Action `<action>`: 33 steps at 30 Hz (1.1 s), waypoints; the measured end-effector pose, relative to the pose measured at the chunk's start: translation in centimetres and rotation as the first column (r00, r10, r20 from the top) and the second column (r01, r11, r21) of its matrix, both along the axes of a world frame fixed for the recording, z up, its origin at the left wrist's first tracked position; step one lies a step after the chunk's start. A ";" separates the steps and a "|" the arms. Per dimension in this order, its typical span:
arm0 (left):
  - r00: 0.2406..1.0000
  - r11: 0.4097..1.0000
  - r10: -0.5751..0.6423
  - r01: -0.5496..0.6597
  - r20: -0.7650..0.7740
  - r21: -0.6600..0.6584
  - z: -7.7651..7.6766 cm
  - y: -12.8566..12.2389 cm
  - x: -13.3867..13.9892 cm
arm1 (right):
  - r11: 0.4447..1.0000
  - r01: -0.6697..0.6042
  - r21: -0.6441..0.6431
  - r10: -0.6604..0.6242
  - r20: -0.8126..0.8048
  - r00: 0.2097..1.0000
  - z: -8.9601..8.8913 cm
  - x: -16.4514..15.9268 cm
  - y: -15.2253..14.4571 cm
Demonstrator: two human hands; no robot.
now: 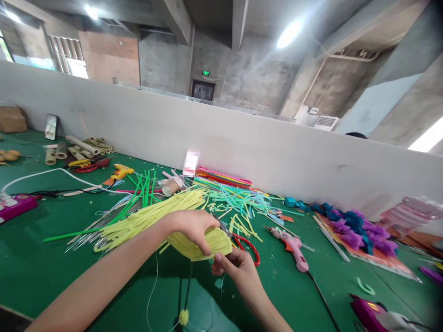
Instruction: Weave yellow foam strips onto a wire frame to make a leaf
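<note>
A yellow piece (187, 244), apparently of pipe cleaners laid side by side, is held up over the table. My left hand (197, 228) grips it from above, thumb in front. At its lower right edge, my right hand (238, 267) pinches with thumb and forefinger; a thin clear thread hangs near there. Just behind lie scissors with red handles (256, 252), partly hidden by the piece and my right hand. Beyond my left arm spreads a pile of loose yellow pipe cleaners (152, 214). Below the piece is a thin dark stick with a small yellow ball (183, 317) at its end.
A pink glue gun (294, 251) with a black cord lies to the right, near purple and teal fuzzy strips (360, 230). A yellow glue gun (121, 172), bamboo pieces (85, 146) and a paper cup (170, 186) sit farther back. A white partition (277, 152) borders the green table.
</note>
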State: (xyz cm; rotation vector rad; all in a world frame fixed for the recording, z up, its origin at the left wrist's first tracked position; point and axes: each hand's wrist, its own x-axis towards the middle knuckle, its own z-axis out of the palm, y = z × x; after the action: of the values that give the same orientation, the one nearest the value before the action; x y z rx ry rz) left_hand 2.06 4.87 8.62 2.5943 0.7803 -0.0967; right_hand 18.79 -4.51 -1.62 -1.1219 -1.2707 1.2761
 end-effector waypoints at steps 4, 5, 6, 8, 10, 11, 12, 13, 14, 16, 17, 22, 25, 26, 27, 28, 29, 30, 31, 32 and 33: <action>1.000 1.000 -0.016 0.016 0.018 -0.007 0.3 0.0 -0.2 | 1.000 -0.013 0.007 0.013 0.010 1.000 0.1 0.1 0.0; 0.999 1.000 -0.026 0.026 0.023 -0.014 0.4 0.1 -0.3 | 1.000 -0.005 0.013 0.004 0.014 1.000 0.2 0.0 0.0; 0.999 0.999 -0.038 0.039 0.029 -0.025 0.5 0.1 -0.4 | 1.000 0.006 0.021 -0.007 0.016 1.000 0.2 0.0 0.0; 0.997 0.996 -0.063 0.066 0.051 -0.053 0.8 0.3 -0.6 | 0.999 0.024 0.033 -0.024 0.012 1.000 0.4 -0.1 -0.1; 0.994 0.993 -0.076 0.083 0.083 -0.082 1.0 0.5 -0.7 | 0.999 0.037 0.040 -0.037 0.005 0.999 0.5 -0.2 -0.1; 0.992 0.992 -0.077 0.086 0.098 -0.092 1.0 0.6 -0.7 | 0.998 0.042 0.043 -0.042 0.003 0.999 0.5 -0.3 -0.2; 0.991 0.991 -0.077 0.089 0.112 -0.099 0.9 0.7 -0.7 | 0.998 0.045 0.046 -0.045 0.002 0.999 0.6 -0.3 -0.2; 0.989 0.990 -0.081 0.094 0.124 -0.106 0.8 0.8 -0.6 | 0.998 0.048 0.048 -0.048 0.001 0.999 0.6 -0.3 -0.2; 0.987 0.988 -0.087 0.102 0.133 -0.114 0.7 0.9 -0.6 | 0.998 0.050 0.048 -0.050 -0.001 0.999 0.6 -0.3 -0.2; 0.984 0.984 -0.102 0.122 0.147 -0.130 0.4 1.0 -0.5 | 0.998 0.052 0.048 -0.052 -0.001 0.999 0.6 -0.3 -0.2; 0.982 0.982 -0.110 0.130 0.151 -0.133 0.3 1.1 -0.5 | 0.998 0.052 0.045 -0.052 -0.001 0.999 0.6 -0.3 -0.2; 0.980 0.983 -0.121 0.140 0.157 -0.118 0.3 1.3 -0.5 | 1.000 0.012 0.015 -0.011 -0.019 1.000 0.4 -0.2 -0.2; 0.980 0.984 -0.100 0.123 0.171 -0.132 0.4 1.6 -0.8 | 0.999 -0.033 -0.023 0.033 -0.025 0.999 0.1 -0.2 -0.3; 0.981 0.982 -0.085 0.112 0.175 -0.152 0.4 1.7 -0.9 | 0.998 -0.049 -0.035 0.048 -0.029 0.998 0.0 -0.2 -0.3; 0.982 0.979 -0.069 0.101 0.176 -0.176 0.4 1.8 -1.0 | 0.997 -0.066 -0.042 0.065 -0.033 0.997 0.0 -0.1 -0.3; 0.983 0.975 -0.054 0.090 0.176 -0.204 0.4 1.9 -1.1 | 0.996 -0.081 -0.043 0.079 -0.038 0.996 0.0 0.0 -0.2; 0.983 0.970 -0.039 0.080 0.177 -0.231 0.4 2.0 -1.2 | 0.995 -0.093 -0.036 0.091 -0.042 0.995 0.0 0.1 -0.2; 0.983 0.965 -0.027 0.073 0.180 -0.253 0.4 2.1 -1.3 | 0.995 -0.102 -0.023 0.101 -0.044 0.994 0.0 0.3 -0.2; 0.982 0.961 -0.019 0.069 0.186 -0.269 0.4 2.1 -1.3 | 0.994 -0.105 -0.007 0.105 -0.043 0.994 0.1 0.5 -0.1; 0.982 0.957 -0.013 0.068 0.191 -0.283 0.4 2.1 -1.4 | 0.995 -0.104 0.009 0.104 -0.042 0.994 0.2 0.6 0.0; 0.981 0.954 -0.009 0.067 0.195 -0.293 0.4 2.1 -1.4 | 0.995 -0.101 0.022 0.102 -0.040 0.994 0.3 0.8 0.0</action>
State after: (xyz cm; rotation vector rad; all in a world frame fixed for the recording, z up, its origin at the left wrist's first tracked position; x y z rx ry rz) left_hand 0.70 7.00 9.05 2.2908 0.5943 0.0233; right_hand 19.59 -4.46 -1.37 -1.0230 -1.3207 1.3525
